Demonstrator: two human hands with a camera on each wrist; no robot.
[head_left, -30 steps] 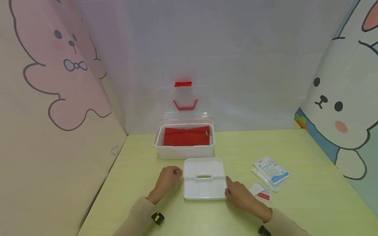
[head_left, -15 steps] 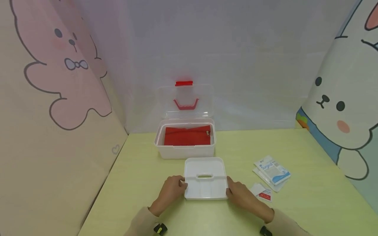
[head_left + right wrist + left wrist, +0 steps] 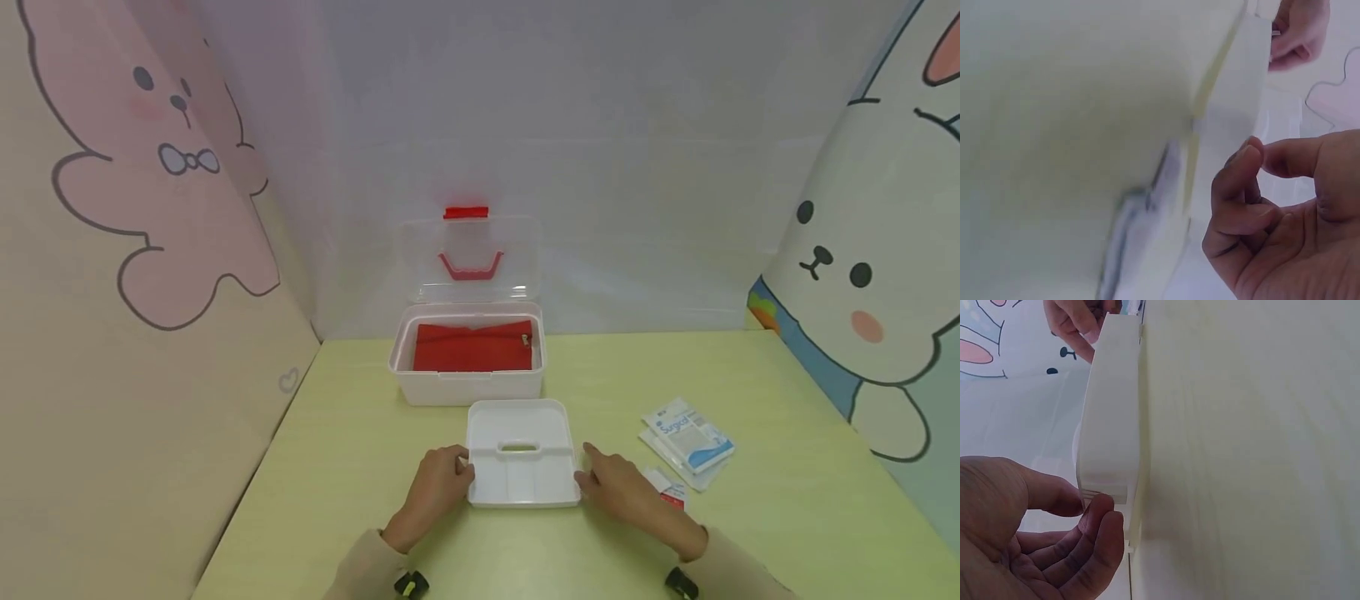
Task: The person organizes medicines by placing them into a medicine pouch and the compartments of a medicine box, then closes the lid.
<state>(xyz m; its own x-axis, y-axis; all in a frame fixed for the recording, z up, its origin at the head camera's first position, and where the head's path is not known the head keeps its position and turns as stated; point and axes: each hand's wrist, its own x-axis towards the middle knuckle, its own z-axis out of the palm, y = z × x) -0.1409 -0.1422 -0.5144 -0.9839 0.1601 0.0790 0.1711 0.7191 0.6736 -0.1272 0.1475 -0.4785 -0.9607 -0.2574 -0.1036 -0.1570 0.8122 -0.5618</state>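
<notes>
A shallow white plastic tray (image 3: 525, 483) with a slotted raised grip across its middle lies on the table in front of an open box. My left hand (image 3: 437, 486) pinches its left edge. In the left wrist view, thumb and fingertips meet at the near end of the tray's side (image 3: 1113, 406). At the tray's right edge is my right hand (image 3: 621, 492), its index finger extended away from the rim and its thumb close beside it. The right wrist view shows that hand (image 3: 1272, 212) with loosely bent fingers and nothing between them.
Behind the tray stands a white box (image 3: 471, 387) with its clear lid (image 3: 420, 258) raised, holding a red zippered pouch (image 3: 472, 348). To the right lie flat dressing packets (image 3: 688, 435), with small sachets (image 3: 672, 497) partly behind my right hand.
My left hand came in from beside the tray and took hold of its left edge. The right hand's index finger has since moved off the right edge. The tray stays nearly in place.
</notes>
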